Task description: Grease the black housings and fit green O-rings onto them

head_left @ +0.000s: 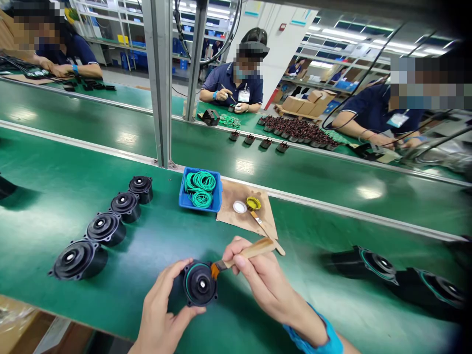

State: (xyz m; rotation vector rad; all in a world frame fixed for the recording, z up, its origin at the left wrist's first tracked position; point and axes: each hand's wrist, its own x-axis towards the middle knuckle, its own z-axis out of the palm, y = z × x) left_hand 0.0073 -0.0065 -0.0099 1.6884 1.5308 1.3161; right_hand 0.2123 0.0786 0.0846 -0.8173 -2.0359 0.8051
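Note:
My left hand [165, 300] grips a round black housing [197, 294] by its rim, thumb below and fingers above. A green ring shows along the housing's left edge, and a small pale spot marks its centre. Between the thumb and fingers of my right hand [258, 268] is a paintbrush [254, 250] with a wooden handle. Its orange bristles touch the upper right rim of the housing. Beyond my hands, a second brush [263, 227] lies partly on a stained cardboard sheet [234, 190], beside a yellow tub [253, 203] and a white lid [239, 207].
Several black housings [105, 228] stand in a slanting row at left. More housings with green rings [378, 263] are at right. A blue bin [182, 199] holds green rings [201, 182]. A metal post [158, 88] rises behind. Co-workers [232, 83] sit across the conveyor [206, 147].

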